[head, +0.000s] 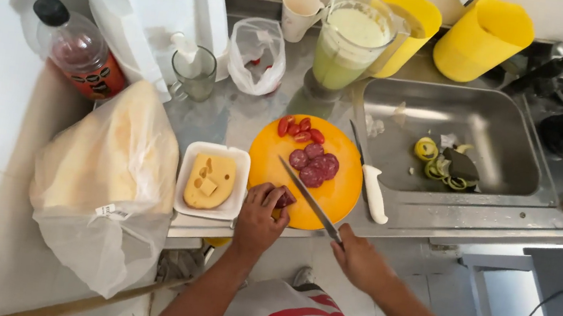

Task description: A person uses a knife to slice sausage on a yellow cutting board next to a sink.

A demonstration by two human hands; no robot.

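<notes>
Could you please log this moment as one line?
left hand: holds sausage | right hand: knife slicing | board: slices, tomatoes

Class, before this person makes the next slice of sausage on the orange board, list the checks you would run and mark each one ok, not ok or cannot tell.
1. Left hand pins the sausage piece: ok.
2. Left fingertips curled clear of the blade: cannot tell.
3. Right hand has its grip on the knife handle: ok.
4. Orange cutting board fully on the counter: not ok, its near edge overhangs.
5. Cut slices and tomato pieces lie away from the blade: ok.
6. Spare white-handled knife safely parked: not ok, it lies on the sink rim.
</notes>
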